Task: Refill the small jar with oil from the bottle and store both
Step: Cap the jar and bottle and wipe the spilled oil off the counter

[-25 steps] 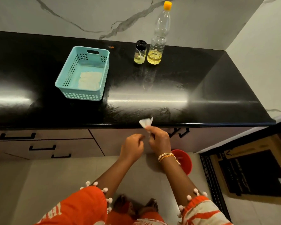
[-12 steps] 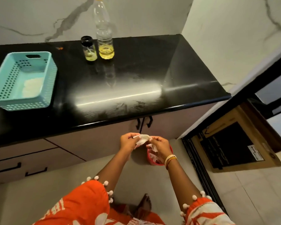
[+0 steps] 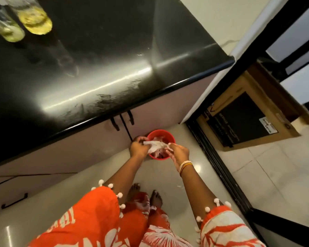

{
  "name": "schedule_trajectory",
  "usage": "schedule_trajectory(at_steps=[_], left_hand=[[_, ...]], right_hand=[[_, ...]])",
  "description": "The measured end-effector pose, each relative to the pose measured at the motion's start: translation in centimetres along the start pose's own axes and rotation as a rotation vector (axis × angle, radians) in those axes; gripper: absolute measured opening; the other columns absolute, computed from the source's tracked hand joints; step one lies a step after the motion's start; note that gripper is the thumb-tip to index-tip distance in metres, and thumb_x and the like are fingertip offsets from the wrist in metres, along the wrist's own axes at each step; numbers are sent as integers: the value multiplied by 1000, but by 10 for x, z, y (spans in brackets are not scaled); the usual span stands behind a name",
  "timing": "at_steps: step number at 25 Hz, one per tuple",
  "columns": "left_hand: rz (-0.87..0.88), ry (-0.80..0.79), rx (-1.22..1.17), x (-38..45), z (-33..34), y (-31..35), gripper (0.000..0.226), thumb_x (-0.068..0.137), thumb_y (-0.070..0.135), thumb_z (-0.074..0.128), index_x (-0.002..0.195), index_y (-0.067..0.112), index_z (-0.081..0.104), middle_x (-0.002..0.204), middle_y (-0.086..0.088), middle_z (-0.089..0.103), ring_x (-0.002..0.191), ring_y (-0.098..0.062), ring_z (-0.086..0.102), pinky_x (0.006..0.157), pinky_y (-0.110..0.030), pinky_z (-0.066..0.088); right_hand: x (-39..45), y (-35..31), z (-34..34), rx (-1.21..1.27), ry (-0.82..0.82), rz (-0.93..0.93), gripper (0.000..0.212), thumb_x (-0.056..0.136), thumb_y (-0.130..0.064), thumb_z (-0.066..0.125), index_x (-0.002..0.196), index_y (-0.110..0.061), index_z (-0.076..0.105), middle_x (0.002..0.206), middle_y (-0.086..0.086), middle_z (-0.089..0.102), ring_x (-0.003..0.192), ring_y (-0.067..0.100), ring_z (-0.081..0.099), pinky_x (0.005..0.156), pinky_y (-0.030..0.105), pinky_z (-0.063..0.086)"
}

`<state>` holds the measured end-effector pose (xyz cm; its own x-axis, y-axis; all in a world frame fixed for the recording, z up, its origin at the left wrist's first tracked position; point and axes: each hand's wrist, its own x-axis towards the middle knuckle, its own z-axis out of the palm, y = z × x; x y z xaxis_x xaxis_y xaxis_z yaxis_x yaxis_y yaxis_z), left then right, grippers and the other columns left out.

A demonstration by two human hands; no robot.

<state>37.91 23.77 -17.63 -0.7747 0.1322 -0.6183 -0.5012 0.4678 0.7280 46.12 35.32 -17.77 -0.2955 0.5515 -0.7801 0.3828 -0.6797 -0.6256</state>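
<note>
The oil bottle [image 3: 35,22] and the small jar [image 3: 9,31] stand side by side on the black counter [image 3: 100,56] at the top left; only their lower parts with yellow oil show. Both are far from my hands. My left hand [image 3: 138,147] and my right hand [image 3: 178,154] hold a crumpled white tissue [image 3: 156,145] between them, low down, right above a red bin [image 3: 168,135] on the floor.
The red bin stands against the cabinet doors [image 3: 125,120] below the counter edge and holds other crumpled paper. A cardboard box [image 3: 248,114] lies on the floor behind a black door frame [image 3: 219,168] to the right. My bare feet [image 3: 146,195] are on the tiled floor.
My view has swung down and to the right; the basket has left the frame. Both hands have dropped with the tissue from the counter's edge to just above the red bin.
</note>
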Motion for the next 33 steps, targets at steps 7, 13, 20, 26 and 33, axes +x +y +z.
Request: schedule_trajectory(at_steps=[7, 13, 20, 26, 33], left_hand=[[36, -72, 272, 144, 97, -103, 12, 75, -1, 70, 85, 5, 72, 95, -14, 73, 90, -31, 68, 70, -26, 47], [31, -151, 334, 272, 169, -205, 25, 82, -3, 61, 104, 4, 71, 111, -14, 70, 106, -29, 65, 85, -26, 47], [74, -275, 509, 301, 179, -225, 58, 89, 0, 55, 144, 12, 41, 144, -9, 49, 131, -25, 46, 100, -21, 33], [134, -281, 582, 209, 124, -136, 45, 88, 4, 54, 133, 9, 53, 135, -13, 58, 123, -27, 54, 98, -27, 40], [181, -297, 618, 62, 39, 5, 33, 90, 23, 58, 123, 16, 61, 126, -5, 64, 114, -22, 59, 89, -25, 42]], right_hand=[[170, 84, 1, -332, 224, -95, 18, 83, -7, 68, 100, -4, 68, 92, 11, 68, 77, 23, 63, 66, 23, 53], [323, 158, 3, -620, 196, -147, 29, 92, -22, 59, 114, -5, 65, 114, 19, 67, 110, 35, 60, 87, 31, 44], [356, 178, 7, -721, 107, -19, 45, 88, -3, 49, 133, -4, 44, 131, 22, 55, 120, 38, 52, 94, 34, 41], [236, 107, 12, -885, -16, -48, 46, 90, -2, 47, 135, -3, 45, 133, 22, 55, 122, 37, 52, 98, 34, 41], [49, 5, 18, -1064, -118, -156, 38, 92, -15, 53, 128, -2, 53, 129, 19, 58, 118, 36, 54, 96, 35, 43]])
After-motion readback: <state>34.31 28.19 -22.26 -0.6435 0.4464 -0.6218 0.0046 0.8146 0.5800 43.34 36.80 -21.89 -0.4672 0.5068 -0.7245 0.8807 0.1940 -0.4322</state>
